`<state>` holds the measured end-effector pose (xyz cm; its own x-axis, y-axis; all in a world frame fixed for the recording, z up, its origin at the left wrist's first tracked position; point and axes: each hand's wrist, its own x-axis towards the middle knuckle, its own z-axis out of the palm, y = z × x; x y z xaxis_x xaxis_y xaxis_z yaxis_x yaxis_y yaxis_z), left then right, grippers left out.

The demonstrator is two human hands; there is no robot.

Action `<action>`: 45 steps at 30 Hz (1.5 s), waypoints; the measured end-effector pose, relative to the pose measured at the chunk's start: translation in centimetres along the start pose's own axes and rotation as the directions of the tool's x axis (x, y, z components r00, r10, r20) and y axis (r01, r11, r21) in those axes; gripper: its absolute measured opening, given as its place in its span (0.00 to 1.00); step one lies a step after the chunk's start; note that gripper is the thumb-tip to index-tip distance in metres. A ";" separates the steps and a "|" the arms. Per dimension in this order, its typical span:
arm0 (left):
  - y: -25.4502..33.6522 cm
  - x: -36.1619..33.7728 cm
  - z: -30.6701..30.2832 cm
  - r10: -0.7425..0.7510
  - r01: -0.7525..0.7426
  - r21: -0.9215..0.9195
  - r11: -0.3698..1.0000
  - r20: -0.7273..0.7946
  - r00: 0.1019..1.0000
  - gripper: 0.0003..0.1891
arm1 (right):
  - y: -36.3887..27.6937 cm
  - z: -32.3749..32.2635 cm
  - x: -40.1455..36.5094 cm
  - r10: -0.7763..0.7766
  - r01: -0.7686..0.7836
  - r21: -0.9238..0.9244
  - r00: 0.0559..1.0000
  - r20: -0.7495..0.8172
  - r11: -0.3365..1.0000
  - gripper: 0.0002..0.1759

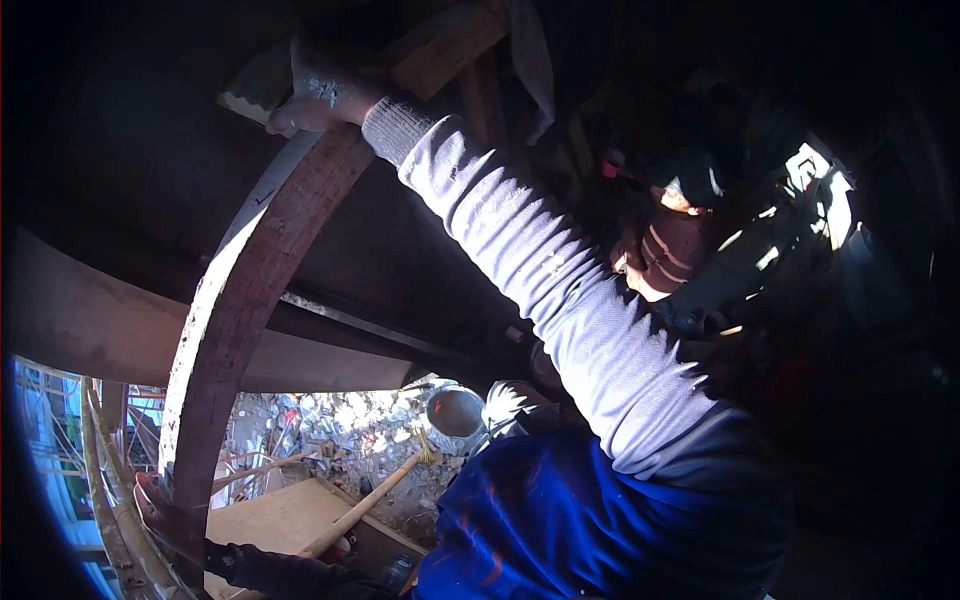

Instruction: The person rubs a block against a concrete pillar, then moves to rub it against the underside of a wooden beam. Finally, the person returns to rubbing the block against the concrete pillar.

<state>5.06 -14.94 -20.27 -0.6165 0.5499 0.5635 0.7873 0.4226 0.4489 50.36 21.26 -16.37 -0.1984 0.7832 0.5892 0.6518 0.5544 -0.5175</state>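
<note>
A long wooden beam (235, 290) runs from the upper middle down to the lower left, looking bowed in this wide view. My right hand (325, 98), its back flecked with grey bits, is wrapped over the beam's upper end; a grey sleeve reaches up to it. Low on the same beam, my left hand (160, 505) grips the far edge, its fingers in shadow. Beside the right hand, another timber piece (450, 45) slants through the dark.
Bamboo poles (110, 490) stand at the lower left. Below are a plywood sheet (265, 525), a round pole (365, 505), a bucket (455, 410) and rubble (330, 425). Another person (670, 235) is at the right, partly in shadow.
</note>
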 end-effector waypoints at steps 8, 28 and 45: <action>-6.4 1.8 0.1 0.388 -0.388 0.339 0.857 0.070 0.919 0.22 | -0.1 -0.3 0.1 -0.001 0.002 -0.027 1.000 0.023 1.000 0.46; 0.3 0.0 -0.3 -0.039 0.040 -0.033 0.999 0.037 0.999 0.31 | -0.3 -0.6 0.0 0.034 -0.034 0.007 0.997 0.065 0.999 0.44; -4.4 0.9 0.1 0.394 -0.390 0.215 0.896 0.026 0.919 0.25 | -0.3 0.1 0.2 0.004 -0.004 -0.029 1.000 0.005 1.000 0.45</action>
<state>1.02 -16.28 -21.81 -0.2563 0.6904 0.6766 0.9473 0.3187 0.0337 50.05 21.23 -16.15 -0.1992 0.7871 0.5838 0.6738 0.5426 -0.5017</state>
